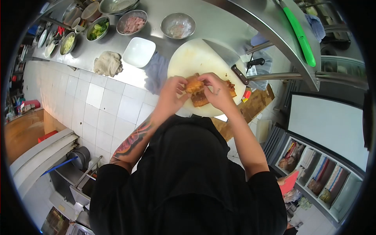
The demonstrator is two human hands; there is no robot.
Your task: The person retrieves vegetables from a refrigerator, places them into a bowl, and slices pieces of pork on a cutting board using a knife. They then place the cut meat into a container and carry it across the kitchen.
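Note:
My left hand (170,94) and my right hand (219,94) meet over a round white cutting board (182,58). Between their fingertips is a golden-brown piece of cooked meat (194,85), gripped from both sides. More browned meat (200,100) lies on the board just below it, with another part at the right, partly hidden by my right hand. A wide-bladed knife with a dark riveted handle (239,74) rests along the board's right edge, its blade pointing away from me.
A square white bowl (139,52) and a crumpled cloth (108,64) sit left of the board. Steel bowls hold raw meat (134,23), green vegetables (98,29) and white powder (178,26). A steel shelf (270,35) bearing a long green tool (298,35) overhangs the right.

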